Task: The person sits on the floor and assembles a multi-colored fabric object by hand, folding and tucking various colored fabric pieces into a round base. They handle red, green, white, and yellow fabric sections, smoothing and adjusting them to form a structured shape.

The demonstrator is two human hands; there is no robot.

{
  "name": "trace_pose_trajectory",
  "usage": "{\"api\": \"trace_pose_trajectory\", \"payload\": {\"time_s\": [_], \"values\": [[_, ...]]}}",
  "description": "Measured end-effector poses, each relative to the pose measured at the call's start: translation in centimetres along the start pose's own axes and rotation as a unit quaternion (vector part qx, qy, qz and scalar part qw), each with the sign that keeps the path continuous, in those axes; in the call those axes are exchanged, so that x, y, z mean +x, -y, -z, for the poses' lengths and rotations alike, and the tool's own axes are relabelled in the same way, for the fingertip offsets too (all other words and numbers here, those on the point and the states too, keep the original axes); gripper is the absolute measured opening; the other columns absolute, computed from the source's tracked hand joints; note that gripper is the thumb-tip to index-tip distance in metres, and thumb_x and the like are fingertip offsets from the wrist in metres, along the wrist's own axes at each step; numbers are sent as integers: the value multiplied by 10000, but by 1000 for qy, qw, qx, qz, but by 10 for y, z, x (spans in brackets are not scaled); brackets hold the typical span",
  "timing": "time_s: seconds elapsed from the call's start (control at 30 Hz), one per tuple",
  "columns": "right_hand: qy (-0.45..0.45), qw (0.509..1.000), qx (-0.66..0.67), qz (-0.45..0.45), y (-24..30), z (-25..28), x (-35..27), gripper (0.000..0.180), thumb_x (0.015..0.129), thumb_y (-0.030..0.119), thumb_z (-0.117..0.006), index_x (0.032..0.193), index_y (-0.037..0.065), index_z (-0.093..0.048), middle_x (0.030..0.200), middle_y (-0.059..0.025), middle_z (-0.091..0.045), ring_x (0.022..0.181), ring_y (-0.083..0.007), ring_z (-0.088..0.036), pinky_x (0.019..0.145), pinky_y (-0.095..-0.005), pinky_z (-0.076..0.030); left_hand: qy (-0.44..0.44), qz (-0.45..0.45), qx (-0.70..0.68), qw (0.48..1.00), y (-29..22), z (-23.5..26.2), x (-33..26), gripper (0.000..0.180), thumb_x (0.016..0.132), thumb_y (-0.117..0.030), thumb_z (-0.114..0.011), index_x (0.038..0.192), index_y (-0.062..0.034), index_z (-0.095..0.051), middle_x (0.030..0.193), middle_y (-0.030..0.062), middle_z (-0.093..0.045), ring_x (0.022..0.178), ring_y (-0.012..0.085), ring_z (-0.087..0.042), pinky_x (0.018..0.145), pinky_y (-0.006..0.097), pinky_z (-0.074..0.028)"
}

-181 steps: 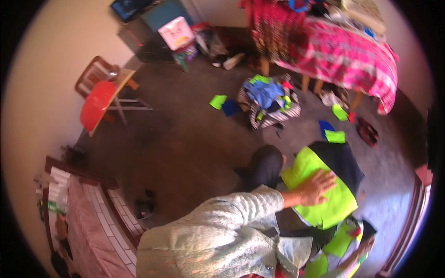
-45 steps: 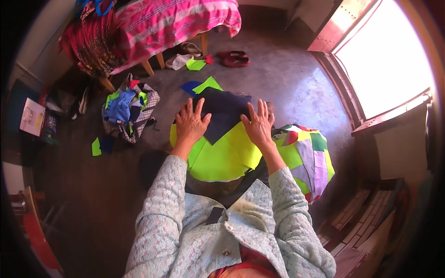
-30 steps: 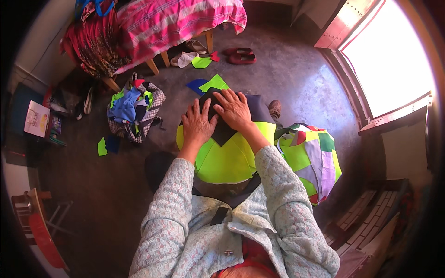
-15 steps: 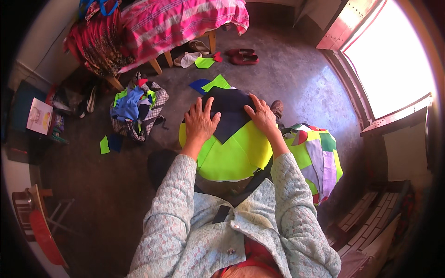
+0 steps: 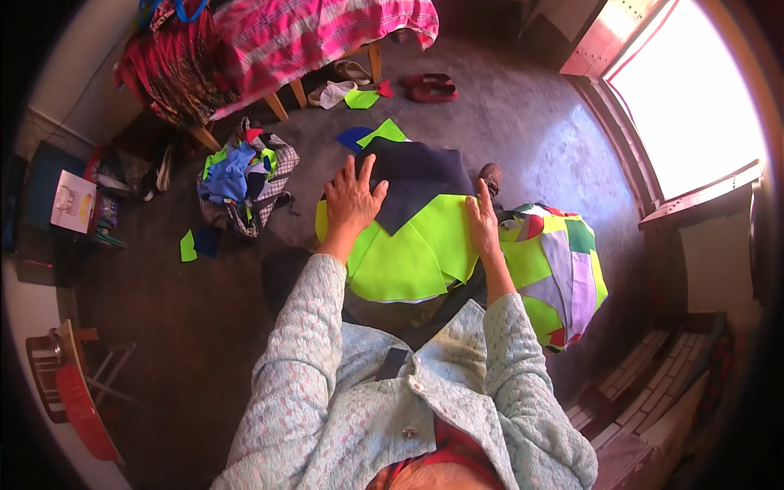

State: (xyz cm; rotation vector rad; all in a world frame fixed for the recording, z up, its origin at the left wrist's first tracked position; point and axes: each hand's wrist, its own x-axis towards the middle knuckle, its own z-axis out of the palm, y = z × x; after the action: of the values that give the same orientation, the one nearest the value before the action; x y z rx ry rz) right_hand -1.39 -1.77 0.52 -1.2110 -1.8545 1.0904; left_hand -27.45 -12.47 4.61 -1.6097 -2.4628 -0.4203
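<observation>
In front of my body lies a rounded layer of overlapping fabric pieces. Neon yellow-green pieces (image 5: 400, 265) make up its near part, and a dark navy piece (image 5: 420, 181) covers the far part, with one corner pointing toward me. My left hand (image 5: 353, 200) rests open on the left side, fingers spread and reaching onto the navy cloth. At the right edge my right hand (image 5: 483, 224) is open, its fingers stretched out along the yellow-green fabric. What supports the fabric underneath is mostly hidden.
A patchwork bundle (image 5: 555, 278) stands at the right. A checked bag (image 5: 245, 184) of cloth scraps sits on the floor at the left. Loose green scraps (image 5: 188, 247) lie about. Beyond are red shoes (image 5: 431, 87) and a bed with a pink plaid cover (image 5: 318, 41).
My right hand has slid from the navy piece's far right edge nearer to me, onto the yellow-green fabric's right edge. My left hand stays in nearly the same place.
</observation>
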Motion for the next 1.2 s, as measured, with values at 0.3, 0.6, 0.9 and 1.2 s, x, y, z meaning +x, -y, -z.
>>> {"api": "trace_pose_trajectory", "payload": {"time_s": [0.3,0.6,0.9,1.2], "values": [[-56,990,-126,12,-9,16,-41,542,1008,346,-437,1474,84,-351,1452,-227,-397,1352,-376,-380,1113,-425,-309,23,7,-29,999,-2,6,0,609,930,-512,-508,1460,-246,-368,1429,169,-439,1237,351,-479,905,549,-419],[86,927,-314,184,106,-36,-72,717,868,366,-644,1487,165,-344,1553,-127,-281,1436,-277,-272,1147,-543,-145,-9,1,-13,1000,3,-1,1,597,910,-507,-535,1436,-255,-407,1415,158,-454,1232,352,-484,910,539,-427],[66,898,-406,153,74,-23,-76,722,865,488,-607,1482,198,-371,1570,-109,-253,1452,-264,-241,1152,-555,-113,-4,-9,5,1000,3,-1,0,590,929,-516,-507,1440,-242,-400,1411,149,-434,1202,344,-493,880,534,-436],[-13,949,-282,143,35,-10,-76,672,876,417,-604,1468,171,-403,1560,-149,-261,1446,-339,-223,1122,-544,-214,14,-3,-14,1000,2,-1,3,601,929,-529,-498,1454,-270,-362,1435,158,-419,1260,376,-461,927,560,-419]]}}
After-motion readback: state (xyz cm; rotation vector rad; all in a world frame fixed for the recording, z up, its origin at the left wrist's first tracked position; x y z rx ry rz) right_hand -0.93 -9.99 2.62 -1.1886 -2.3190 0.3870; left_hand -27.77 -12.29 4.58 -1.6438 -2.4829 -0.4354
